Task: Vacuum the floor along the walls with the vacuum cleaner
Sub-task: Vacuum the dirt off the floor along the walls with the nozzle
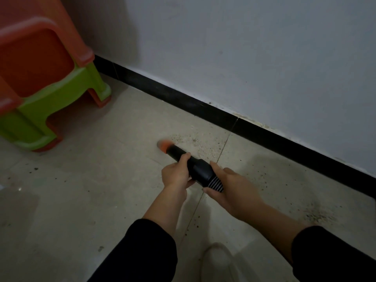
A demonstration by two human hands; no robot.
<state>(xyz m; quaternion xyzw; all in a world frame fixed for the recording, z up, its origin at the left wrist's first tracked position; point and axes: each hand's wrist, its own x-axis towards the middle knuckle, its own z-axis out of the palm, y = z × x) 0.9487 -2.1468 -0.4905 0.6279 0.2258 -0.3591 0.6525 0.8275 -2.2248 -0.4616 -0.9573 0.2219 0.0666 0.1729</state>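
A small black handheld vacuum cleaner (198,167) points away from me and to the left, its orange nozzle tip (164,145) down on the pale tiled floor (91,190). My left hand (176,174) grips the black barrel from the left. My right hand (231,185) holds the ribbed grey rear end from the right, fingers curled under it. Dark crumbs and dust (203,144) lie just beyond the nozzle, near the black baseboard (223,117) under the white wall (244,58).
Stacked orange and green plastic stools (46,94) stand at the left, close to the wall. More dust (317,214) is scattered on the floor at the right by the baseboard. My white shoe (217,259) shows at the bottom.
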